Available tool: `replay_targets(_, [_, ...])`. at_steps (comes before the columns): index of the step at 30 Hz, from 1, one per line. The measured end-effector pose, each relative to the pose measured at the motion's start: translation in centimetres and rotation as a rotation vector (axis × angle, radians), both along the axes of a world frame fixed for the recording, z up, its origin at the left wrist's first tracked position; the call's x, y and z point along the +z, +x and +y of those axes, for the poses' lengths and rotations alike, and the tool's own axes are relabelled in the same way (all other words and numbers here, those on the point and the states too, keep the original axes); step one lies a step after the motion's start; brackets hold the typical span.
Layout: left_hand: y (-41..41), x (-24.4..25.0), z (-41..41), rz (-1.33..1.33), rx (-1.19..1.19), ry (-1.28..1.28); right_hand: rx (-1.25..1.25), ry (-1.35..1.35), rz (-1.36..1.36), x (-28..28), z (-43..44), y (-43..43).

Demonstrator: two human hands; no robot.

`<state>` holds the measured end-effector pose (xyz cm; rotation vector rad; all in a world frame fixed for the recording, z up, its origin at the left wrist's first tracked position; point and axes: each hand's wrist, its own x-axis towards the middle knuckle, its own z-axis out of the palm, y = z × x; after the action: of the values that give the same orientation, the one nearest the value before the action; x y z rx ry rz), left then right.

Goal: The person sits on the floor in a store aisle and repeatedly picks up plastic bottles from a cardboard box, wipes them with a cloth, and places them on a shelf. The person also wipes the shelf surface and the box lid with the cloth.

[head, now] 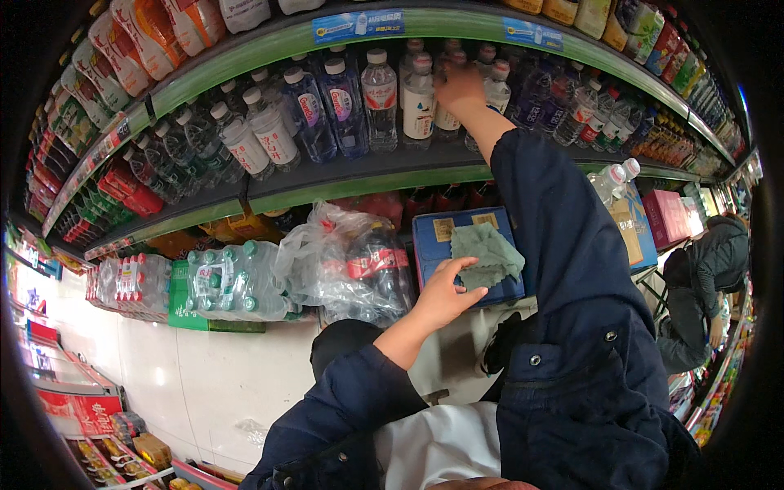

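My right hand (462, 89) reaches into the middle shelf, at the neck of a clear water bottle (448, 121) with a white label. Motion blur and the hand itself hide the fingers' hold on it. A similar white-labelled bottle (419, 110) stands just left of it, and another (497, 92) is at its right. Lower down, my left hand (444, 294) has its thumb and index finger on the near edge of a grey-green cloth (490, 251) with a scalloped border. Beneath the cloth is a blue carton (429, 229); the hand's other fingers are mostly hidden.
Green-edged shelves (367, 182) curve across the view, packed with drink bottles. On the floor side stand a plastic-wrapped cola pack (376, 266), a green-capped bottle pack (236, 282) and a pink box (664, 214). A person (704, 275) in dark clothes is at the right.
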<state>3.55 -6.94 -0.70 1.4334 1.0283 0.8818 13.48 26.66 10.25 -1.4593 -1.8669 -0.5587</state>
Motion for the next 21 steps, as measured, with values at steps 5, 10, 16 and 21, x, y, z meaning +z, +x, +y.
replay_targets(5, [0.0,-0.2,-0.1,0.002,0.001,-0.007,-0.117,-0.207,-0.173,0.7,0.3,0.5])
replay_targets(10, [-0.1,-0.1,0.0,-0.02,0.001,-0.016,-0.054,-0.012,-0.065,0.0,-0.1,1.6])
replay_targets(16, [-0.2,-0.4,0.1,-0.012,0.027,0.007,0.036,-0.072,0.042,0.8,-1.5,0.8])
replay_targets(21, [0.1,-0.6,0.1,-0.005,0.026,0.0,0.155,-0.062,0.063,0.9,-2.6,1.6])
